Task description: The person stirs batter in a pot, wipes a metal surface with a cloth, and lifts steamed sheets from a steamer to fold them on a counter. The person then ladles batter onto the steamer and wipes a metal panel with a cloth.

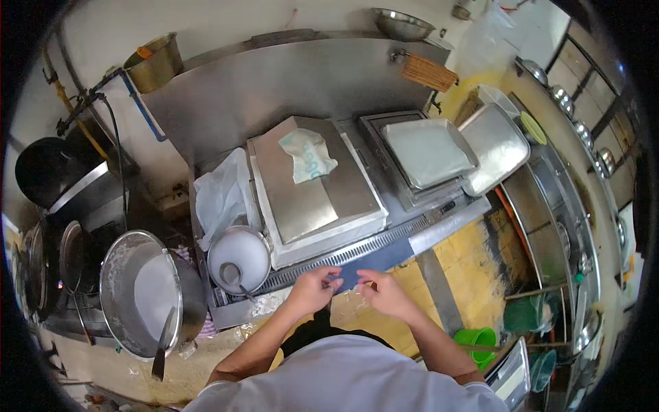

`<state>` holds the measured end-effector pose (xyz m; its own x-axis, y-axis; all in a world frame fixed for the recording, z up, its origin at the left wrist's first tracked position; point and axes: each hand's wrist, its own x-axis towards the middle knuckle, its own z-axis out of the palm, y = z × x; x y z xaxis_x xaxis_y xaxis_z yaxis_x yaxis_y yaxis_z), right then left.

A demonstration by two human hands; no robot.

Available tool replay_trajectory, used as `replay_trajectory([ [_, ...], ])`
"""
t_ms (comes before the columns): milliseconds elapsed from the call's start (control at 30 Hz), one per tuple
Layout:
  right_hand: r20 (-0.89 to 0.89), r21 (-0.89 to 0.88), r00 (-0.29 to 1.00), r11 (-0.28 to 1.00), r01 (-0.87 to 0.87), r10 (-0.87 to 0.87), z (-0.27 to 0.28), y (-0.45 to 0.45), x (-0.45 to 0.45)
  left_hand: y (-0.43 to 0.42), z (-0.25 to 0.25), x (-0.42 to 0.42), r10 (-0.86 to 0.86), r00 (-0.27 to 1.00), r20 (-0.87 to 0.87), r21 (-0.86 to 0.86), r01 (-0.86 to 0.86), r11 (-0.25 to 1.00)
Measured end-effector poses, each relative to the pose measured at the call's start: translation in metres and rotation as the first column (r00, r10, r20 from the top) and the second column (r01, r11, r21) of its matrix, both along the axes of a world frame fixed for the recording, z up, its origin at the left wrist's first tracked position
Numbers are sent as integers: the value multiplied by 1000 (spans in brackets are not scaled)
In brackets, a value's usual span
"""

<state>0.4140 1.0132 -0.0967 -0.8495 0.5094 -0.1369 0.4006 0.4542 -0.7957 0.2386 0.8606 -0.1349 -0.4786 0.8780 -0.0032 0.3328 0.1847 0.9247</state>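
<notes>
My left hand [316, 289] and my right hand [384, 292] are held in front of my body, a short gap between them. On both hands the fingers are loosely curled with thumb and forefinger apart, and nothing shows in them. Just beyond lies the slotted front edge of a steel counter [329, 264]. Nearest to my left hand stands a round pan of white liquid [254, 257] with a ladle [231, 274] in it. On the counter, a metal lid-like cover [295, 206] carries a crumpled cloth [307, 155].
A large pot [189, 302] with whitish contents and a long-handled utensil [163, 343] stands at left. A plastic bag [223, 192] lies beside the cover. Two metal trays [429, 152] rest at right. A green bucket [476, 345] stands on the yellow tiled floor [453, 257].
</notes>
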Motion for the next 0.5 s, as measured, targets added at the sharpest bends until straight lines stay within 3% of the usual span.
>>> replay_trajectory([
  [167, 12, 137, 994, 984, -112, 111, 14, 59, -77, 18, -15, -54, 145, 988, 47, 14, -146, 989],
  [333, 28, 194, 997, 978, -76, 72, 0, 133, -178, 11, 9, -75, 303, 953, -13, -27, -303, 953],
  [400, 133, 348, 986, 927, -141, 100, 9, 160, -234, 4, 5, -77, 365, 931, -3, -37, -365, 930],
  [500, 259, 404, 966, 906, -127, 21, 22, 181, -313, -8, -2, -69, 463, 886, 8, -71, -461, 885],
])
